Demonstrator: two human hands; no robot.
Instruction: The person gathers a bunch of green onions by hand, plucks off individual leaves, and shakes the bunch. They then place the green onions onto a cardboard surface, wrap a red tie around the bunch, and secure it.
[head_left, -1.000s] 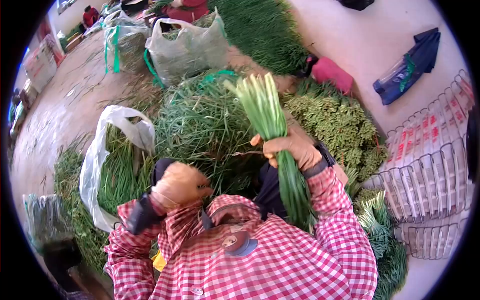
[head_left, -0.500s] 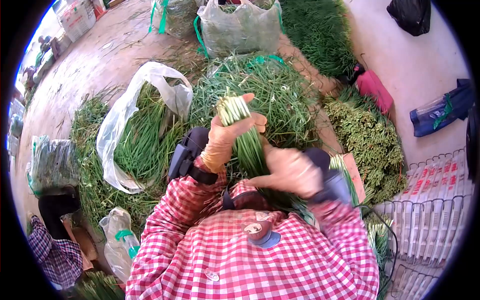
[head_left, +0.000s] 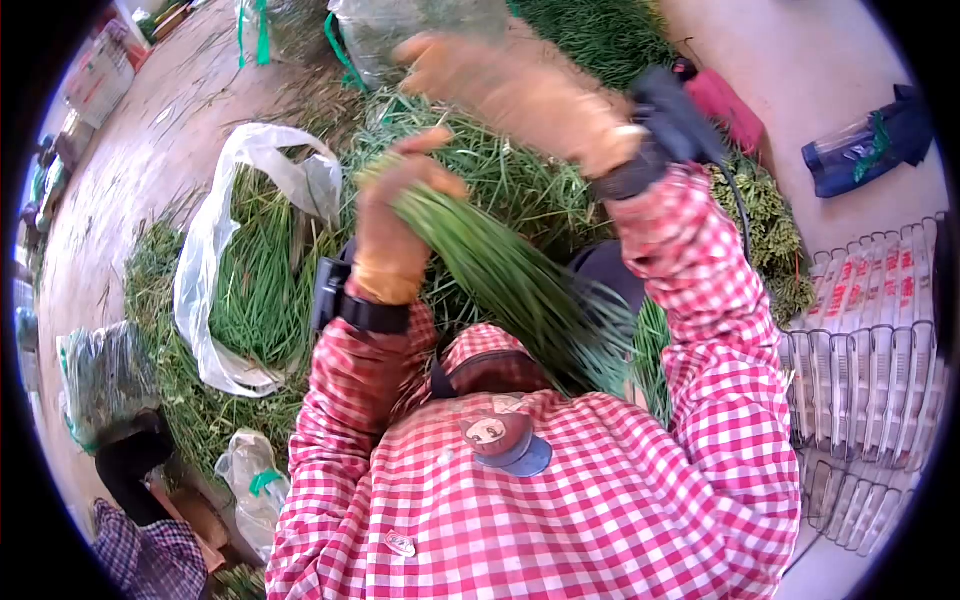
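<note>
left hand (head_left: 395, 235) fingers clamped on chive bundle (head_left: 500, 285), frame centre | right hand (head_left: 520, 85) upper centre, blurred, fingers: cannot tell | bundle gathered, no tie seen; loose heap (head_left: 520, 190) behind likely unsorted

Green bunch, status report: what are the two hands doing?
Left hand shut on the bunch of green stalks, tilted. Right hand up above it, blurred, grip unclear. Heap of loose greens behind; nothing between.
</note>
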